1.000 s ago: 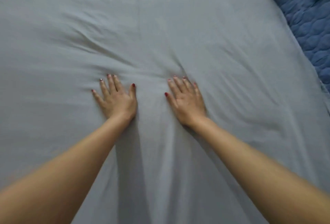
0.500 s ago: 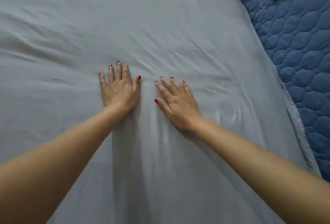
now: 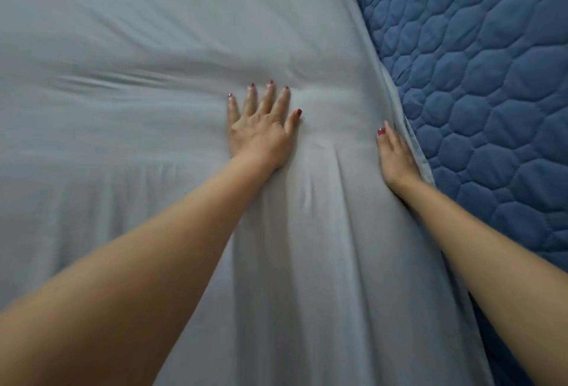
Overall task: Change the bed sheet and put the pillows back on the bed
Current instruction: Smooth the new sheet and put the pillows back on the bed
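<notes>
From the head view, a pale grey bed sheet lay spread over the bed, its right edge running beside a blue quilted mattress cover that showed bare along the bed's right side. The left hand lay flat on the sheet with fingers straight and spread, its grip open and pressing the cloth. The right hand rested at the sheet's right edge, thumb straight; its fingers were hidden by the fold, so its grip could not be told. Soft wrinkles ran between the hands.
</notes>
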